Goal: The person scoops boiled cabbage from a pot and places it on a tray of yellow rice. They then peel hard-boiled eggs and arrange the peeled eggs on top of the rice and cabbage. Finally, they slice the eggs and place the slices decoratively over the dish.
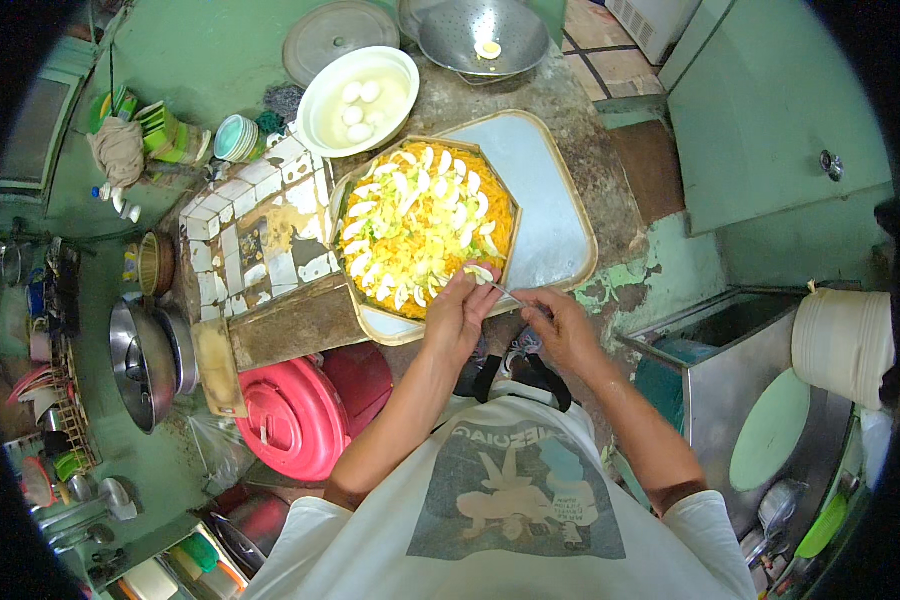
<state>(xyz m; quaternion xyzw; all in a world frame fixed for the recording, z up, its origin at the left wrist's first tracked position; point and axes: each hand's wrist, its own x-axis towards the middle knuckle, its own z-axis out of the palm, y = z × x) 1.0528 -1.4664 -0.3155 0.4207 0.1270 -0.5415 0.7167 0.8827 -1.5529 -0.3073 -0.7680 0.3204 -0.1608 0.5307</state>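
Observation:
In my left hand [459, 308] is a piece of boiled egg [480, 273], held up at the near edge of a many-sided tray [515, 228]. My right hand [562, 328] is closed on a thin knife [508, 293], whose blade reaches to the egg. Orange-yellow food [425, 228] fills the tray, with white egg slices round its top and pale chopped pieces in the middle. Beneath it lies a larger pale-blue tray [555, 215]. Beyond stands a white bowl [310, 110] with several peeled eggs [353, 115] in cloudy liquid.
A metal colander [455, 40] with half an egg [487, 49] sits at the worn counter's far end, beside a round lid [335, 40]. Broken tiles [225, 240] cover the counter's left part. Below are a red lidded bin [290, 415] and, at right, a steel cabinet [715, 400].

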